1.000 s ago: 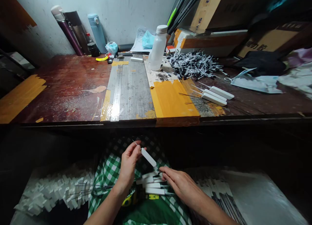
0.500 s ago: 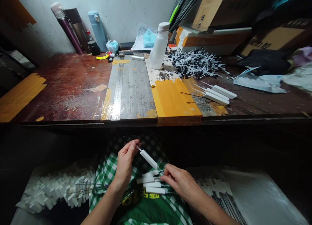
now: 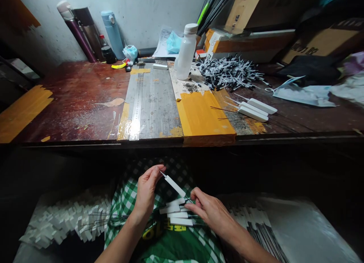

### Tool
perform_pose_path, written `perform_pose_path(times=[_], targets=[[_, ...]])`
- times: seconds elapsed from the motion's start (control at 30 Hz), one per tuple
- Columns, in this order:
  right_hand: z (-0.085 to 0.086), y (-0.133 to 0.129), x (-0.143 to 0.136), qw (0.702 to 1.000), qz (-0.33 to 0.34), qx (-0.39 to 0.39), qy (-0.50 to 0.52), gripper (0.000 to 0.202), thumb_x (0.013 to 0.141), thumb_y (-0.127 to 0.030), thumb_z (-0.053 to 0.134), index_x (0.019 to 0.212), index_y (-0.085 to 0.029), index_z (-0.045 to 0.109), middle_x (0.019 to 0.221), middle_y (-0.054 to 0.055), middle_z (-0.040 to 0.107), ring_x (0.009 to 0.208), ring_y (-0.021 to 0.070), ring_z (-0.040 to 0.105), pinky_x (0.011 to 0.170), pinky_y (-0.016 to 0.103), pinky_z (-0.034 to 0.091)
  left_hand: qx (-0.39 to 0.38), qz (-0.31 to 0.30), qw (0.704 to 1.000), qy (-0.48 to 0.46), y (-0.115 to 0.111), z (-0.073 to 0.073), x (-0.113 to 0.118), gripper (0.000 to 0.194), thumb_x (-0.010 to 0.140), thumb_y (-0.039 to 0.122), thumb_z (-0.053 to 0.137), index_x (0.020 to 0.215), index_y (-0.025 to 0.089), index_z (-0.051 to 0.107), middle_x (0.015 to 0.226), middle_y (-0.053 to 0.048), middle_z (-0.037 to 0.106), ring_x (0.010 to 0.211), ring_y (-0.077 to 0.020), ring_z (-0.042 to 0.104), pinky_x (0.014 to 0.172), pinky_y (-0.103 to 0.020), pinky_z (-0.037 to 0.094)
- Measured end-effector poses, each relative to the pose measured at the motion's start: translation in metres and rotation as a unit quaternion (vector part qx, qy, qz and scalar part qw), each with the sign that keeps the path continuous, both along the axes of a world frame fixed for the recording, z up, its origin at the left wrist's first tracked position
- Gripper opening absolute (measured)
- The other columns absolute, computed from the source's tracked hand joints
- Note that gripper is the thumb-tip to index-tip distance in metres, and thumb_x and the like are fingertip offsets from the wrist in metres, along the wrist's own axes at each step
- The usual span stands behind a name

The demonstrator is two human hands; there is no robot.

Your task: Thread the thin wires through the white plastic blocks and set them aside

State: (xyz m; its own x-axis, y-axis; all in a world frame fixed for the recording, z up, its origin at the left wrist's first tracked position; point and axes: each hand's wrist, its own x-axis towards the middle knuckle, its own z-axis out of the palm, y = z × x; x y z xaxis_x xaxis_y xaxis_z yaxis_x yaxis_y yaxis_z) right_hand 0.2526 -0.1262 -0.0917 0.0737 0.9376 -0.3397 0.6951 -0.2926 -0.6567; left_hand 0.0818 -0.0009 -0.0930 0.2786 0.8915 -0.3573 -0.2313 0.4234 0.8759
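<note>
Above my lap, my left hand [image 3: 148, 186] is closed in a pinch on the thin white tip of a white rectangular piece [image 3: 175, 186]. The piece slants down to the right, and dark thin wires come out of its lower end. At that end my right hand [image 3: 207, 209] has its thumb and curled fingers around the dark wires [image 3: 189, 200]; part of the grip is hidden. Several similar white pieces [image 3: 179, 215] lie on the green checked apron [image 3: 173, 244] just below, their wires running under my right hand.
A pile of white pieces [image 3: 62, 221] is at lower left, and wired ones [image 3: 263, 232] lie at lower right. On the table [image 3: 93, 84] are a metal ruler [image 3: 137, 115], a plastic bottle [image 3: 187, 52], a heap of small black-and-white parts [image 3: 230, 73] and white wired pieces [image 3: 253, 113].
The held white piece and my left fingers have shifted very slightly right. My right thumb and forefinger have spread a little at the wires.
</note>
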Motion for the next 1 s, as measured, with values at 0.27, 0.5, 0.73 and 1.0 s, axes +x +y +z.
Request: perform_pose_path(times=[0.27, 0.5, 0.73, 1.0], targets=[[-0.016, -0.001, -0.018, 0.975, 0.004, 0.22, -0.037, 0.024, 0.103, -0.034, 0.033, 0.105, -0.018, 0.052, 0.083, 0.003, 0.058, 0.068, 0.0157, 0.062, 0.061, 0.025, 0.046, 0.005, -0.025, 0.998, 0.056, -0.01, -0.001, 0.005, 0.029, 0.075, 0.041, 0.074, 0.093, 0.018, 0.074, 0.084, -0.002, 0.069, 0.07, -0.011, 0.055, 0.065, -0.021, 0.042], [-0.018, -0.001, -0.019, 0.965, 0.004, 0.247, -0.09, 0.026, 0.104, -0.03, 0.031, 0.103, -0.017, 0.054, 0.085, 0.006, 0.061, 0.069, 0.0159, 0.064, 0.06, 0.025, 0.046, 0.027, -0.042, 0.996, 0.078, -0.009, -0.002, 0.005, 0.023, 0.073, 0.039, 0.075, 0.082, 0.017, 0.074, 0.075, 0.0, 0.063, 0.063, -0.0097, 0.045, 0.06, -0.021, 0.035], [-0.006, 0.004, -0.01, 0.979, -0.03, 0.109, 0.168, 0.028, 0.099, -0.04, 0.045, 0.101, -0.02, 0.065, 0.089, 0.003, 0.064, 0.076, 0.0158, 0.059, 0.069, 0.025, 0.044, 0.059, -0.106, 0.992, 0.042, -0.003, 0.006, -0.004, 0.018, 0.077, 0.033, 0.073, 0.071, 0.017, 0.072, 0.074, 0.0, 0.057, 0.064, -0.0097, 0.042, 0.06, -0.022, 0.033], [-0.015, 0.009, 0.007, 0.883, 0.025, -0.125, 0.451, 0.057, 0.094, -0.06, 0.041, 0.081, -0.012, 0.068, 0.053, -0.001, 0.056, 0.042, 0.0069, 0.029, 0.043, 0.02, 0.022, -0.009, -0.157, 0.987, -0.038, 0.005, -0.005, -0.007, 0.022, 0.072, 0.036, 0.076, 0.076, 0.015, 0.076, 0.064, 0.001, 0.049, 0.056, -0.0076, 0.032, 0.053, -0.023, 0.024]])
